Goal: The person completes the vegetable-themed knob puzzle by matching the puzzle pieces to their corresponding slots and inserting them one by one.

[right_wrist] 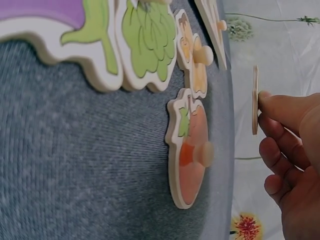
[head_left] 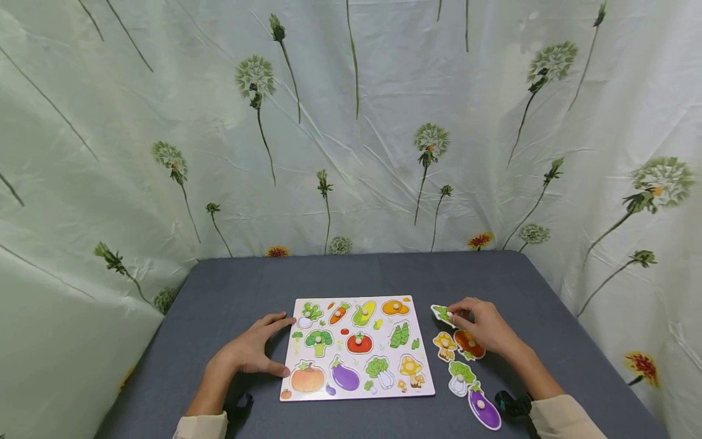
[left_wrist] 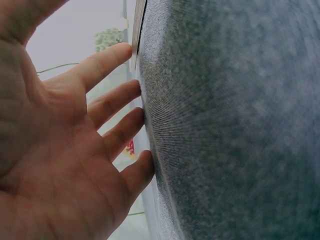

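A white puzzle board (head_left: 329,394) with vegetable pictures lies on the table. My left hand (head_left: 251,349) stands at its left side, thumb and index finger touching the edge, fingers spread in the left wrist view. To the right of the board, my right hand (head_left: 482,323) pinches a green, white-edged vegetable puzzle piece (head_left: 440,313). In the right wrist view this piece (right_wrist: 255,105) is seen edge-on, held up off the table. Beneath the right hand lies an orange pumpkin piece (head_left: 468,345), partly covered, beside a yellow mushroom piece (head_left: 444,346).
Nearer to me lie a leafy cabbage piece (head_left: 460,379) and a purple eggplant piece (head_left: 485,410). Knobs stand up on several board pictures, among them the tomato (head_left: 359,343) and broccoli (head_left: 319,343). The dark table (head_left: 351,274) ends at a flower-printed curtain (head_left: 362,152).
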Tool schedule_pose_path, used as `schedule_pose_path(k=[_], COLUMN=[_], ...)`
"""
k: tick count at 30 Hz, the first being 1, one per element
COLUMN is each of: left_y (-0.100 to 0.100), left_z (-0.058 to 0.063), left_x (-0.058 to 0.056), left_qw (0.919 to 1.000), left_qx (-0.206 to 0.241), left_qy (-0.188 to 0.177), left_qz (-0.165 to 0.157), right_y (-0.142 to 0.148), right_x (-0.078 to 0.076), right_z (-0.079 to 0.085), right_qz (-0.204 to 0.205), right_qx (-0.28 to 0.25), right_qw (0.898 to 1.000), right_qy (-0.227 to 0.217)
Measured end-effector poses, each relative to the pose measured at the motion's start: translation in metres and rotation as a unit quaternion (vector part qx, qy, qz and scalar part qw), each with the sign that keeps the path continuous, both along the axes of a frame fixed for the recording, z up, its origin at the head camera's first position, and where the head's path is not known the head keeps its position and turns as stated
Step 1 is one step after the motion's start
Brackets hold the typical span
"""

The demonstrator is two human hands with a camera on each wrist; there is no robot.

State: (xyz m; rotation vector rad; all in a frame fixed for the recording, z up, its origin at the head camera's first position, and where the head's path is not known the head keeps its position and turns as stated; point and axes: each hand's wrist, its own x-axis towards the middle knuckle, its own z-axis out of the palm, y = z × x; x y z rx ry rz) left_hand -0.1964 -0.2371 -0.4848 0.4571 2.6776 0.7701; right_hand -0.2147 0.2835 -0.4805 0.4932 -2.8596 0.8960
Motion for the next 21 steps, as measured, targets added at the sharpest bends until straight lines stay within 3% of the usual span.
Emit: schedule_pose_path(k=[21], left_y=[-0.001], left_z=[-0.002], left_x=[0.0], left_qw=[0.9999], left_qx=[-0.007], left_qy=[0.004], left_qz=[0.01], right_y=[-0.015], right_x=[0.01], right_z=[0.01], right_qz=[0.015], right_qx=[-0.02], right_qw=[0.999], right_qy=[0.038])
